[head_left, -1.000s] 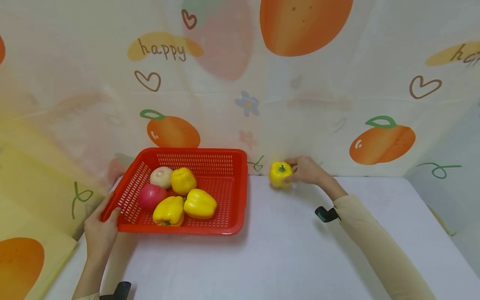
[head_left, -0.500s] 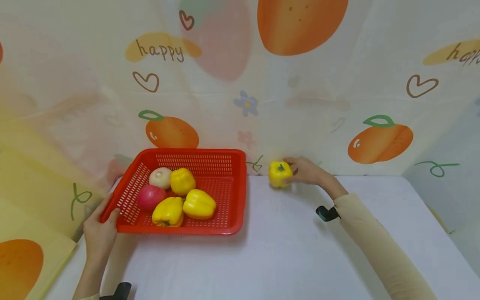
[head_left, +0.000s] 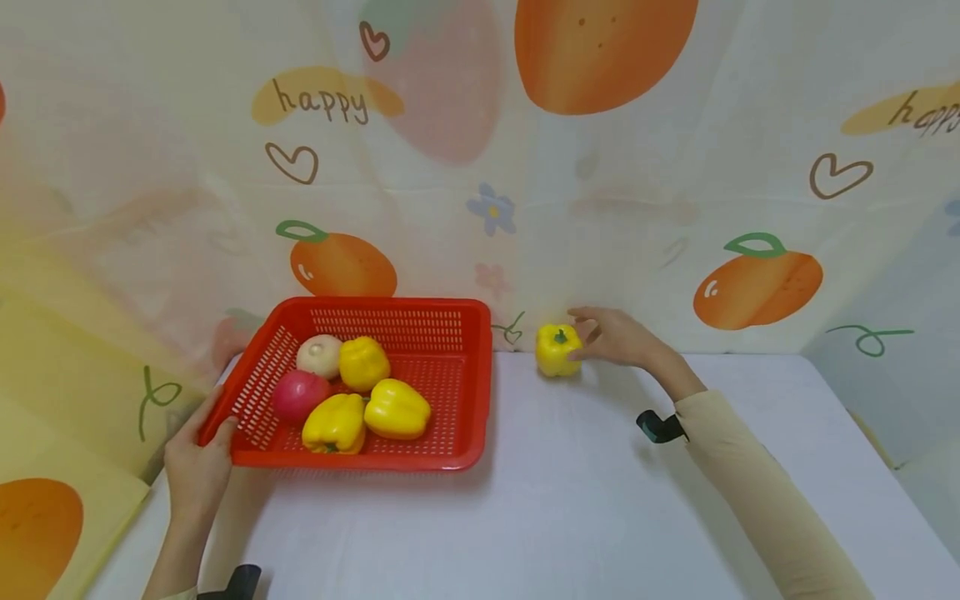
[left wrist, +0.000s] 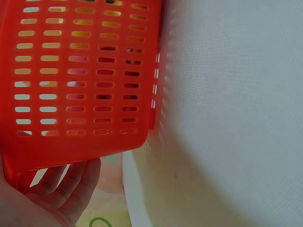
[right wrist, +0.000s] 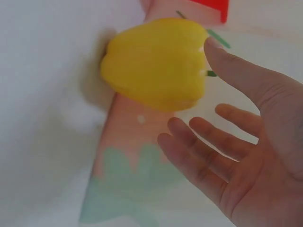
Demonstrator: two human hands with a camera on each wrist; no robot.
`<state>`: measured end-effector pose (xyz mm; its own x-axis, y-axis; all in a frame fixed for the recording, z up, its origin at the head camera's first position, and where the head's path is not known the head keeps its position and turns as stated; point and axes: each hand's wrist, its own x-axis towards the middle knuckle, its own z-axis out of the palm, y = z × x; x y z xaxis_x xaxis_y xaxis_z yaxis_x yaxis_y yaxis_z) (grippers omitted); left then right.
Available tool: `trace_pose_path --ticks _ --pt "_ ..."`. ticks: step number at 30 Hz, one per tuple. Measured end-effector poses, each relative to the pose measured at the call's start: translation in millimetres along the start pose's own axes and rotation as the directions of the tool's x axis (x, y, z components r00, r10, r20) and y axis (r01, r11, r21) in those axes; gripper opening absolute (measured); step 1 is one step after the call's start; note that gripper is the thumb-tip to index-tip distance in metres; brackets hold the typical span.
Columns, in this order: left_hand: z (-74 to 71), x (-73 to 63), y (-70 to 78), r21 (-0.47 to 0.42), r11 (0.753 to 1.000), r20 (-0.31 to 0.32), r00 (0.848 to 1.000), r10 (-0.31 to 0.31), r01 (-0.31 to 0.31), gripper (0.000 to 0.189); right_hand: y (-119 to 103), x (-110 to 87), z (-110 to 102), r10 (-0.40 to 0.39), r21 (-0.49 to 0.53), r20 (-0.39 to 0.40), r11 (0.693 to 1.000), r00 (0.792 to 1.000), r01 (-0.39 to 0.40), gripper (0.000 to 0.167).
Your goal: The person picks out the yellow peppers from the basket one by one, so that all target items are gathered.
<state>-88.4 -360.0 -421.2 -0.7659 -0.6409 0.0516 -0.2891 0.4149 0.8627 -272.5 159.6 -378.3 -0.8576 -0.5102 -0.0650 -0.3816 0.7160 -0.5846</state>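
Note:
My left hand (head_left: 197,462) grips the left end of a red plastic basket (head_left: 486,375); in the left wrist view its fingers (left wrist: 85,189) curl under the slotted wall's rim. Inside the basket are a pink-red round item (head_left: 301,397), a pale round item (head_left: 320,357) and yellow bell peppers (head_left: 397,408). A separate yellow bell pepper (head_left: 557,350) stands upright on the table, right of the basket, stem up. My right hand (head_left: 618,337) is beside it. In the right wrist view the fingers are spread away from this pepper (right wrist: 156,66), and the thumb lies close to its stem end; contact is unclear.
The white table (head_left: 555,517) ends at a back wall hung with a fruit-print cloth (head_left: 600,250). Similar yellow cloth (head_left: 67,400) hangs at the left. The lone pepper stands close to the back edge.
My right hand has loosened from the lone pepper and drawn slightly right, its fingers opening. The pepper stays standing in place. My left hand keeps its hold on the basket.

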Motion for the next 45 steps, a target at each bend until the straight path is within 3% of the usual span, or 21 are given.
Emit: trace_pose_path --ticks 15,30,40,45 --pt "-0.7 0.3 1.3 0.011 1.0 0.015 1.0 -0.01 0.01 0.048 -41 -5.9 -14 -0.077 -0.032 -0.078 0.997 0.994 0.075 0.065" --pt "-0.5 1.6 0.4 -0.007 1.0 0.021 1.0 -0.022 0.022 0.048 -84 9.8 10 -0.155 0.002 -0.066 0.988 0.986 0.155 0.06" --pt "0.3 1.9 -0.2 -0.018 0.999 0.021 0.999 -0.03 0.031 0.048 -105 25.1 30 -0.211 -0.037 -0.027 0.977 0.977 0.209 0.063" --pt "-0.8 1.5 -0.2 -0.003 1.0 0.014 1.0 -0.014 0.014 0.048 -122 31.2 41 -0.206 0.032 -0.031 0.978 0.978 0.207 0.059"
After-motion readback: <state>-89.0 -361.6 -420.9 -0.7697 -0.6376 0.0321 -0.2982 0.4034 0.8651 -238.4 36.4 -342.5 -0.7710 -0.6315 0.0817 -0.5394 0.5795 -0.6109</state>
